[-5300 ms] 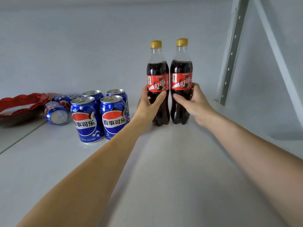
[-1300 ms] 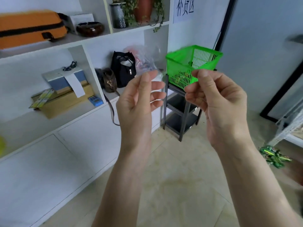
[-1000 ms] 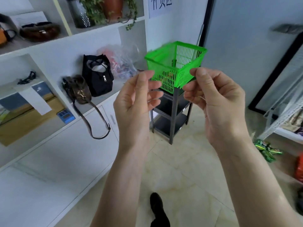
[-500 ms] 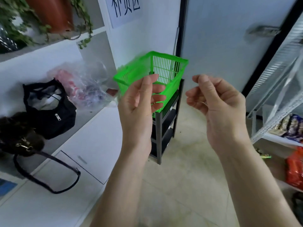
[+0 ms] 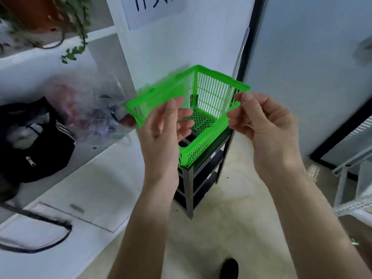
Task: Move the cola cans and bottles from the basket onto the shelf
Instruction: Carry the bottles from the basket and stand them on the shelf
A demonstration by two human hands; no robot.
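A bright green slatted plastic basket (image 5: 213, 85) stands on a small black rack (image 5: 201, 178) ahead of me. Something dark lies at its near bottom edge (image 5: 186, 140), mostly hidden behind my left hand. My left hand (image 5: 161, 133) is raised in front of the basket's left side, fingers loosely curled, holding nothing. My right hand (image 5: 263, 125) is raised in front of the basket's right corner, fingers loosely curled, also holding nothing. No cans or bottles show plainly.
A white cabinet ledge on the left carries a black bag (image 5: 34, 137) and a clear plastic bag (image 5: 90, 111). A white metal shelf frame (image 5: 354, 178) stands at the right edge. A grey door (image 5: 306, 67) is behind the basket. Tiled floor lies below.
I have left the shelf where both bottles were set down and turned toward the basket. Over the last second the basket has drawn closer and larger; both hands stay raised and empty.
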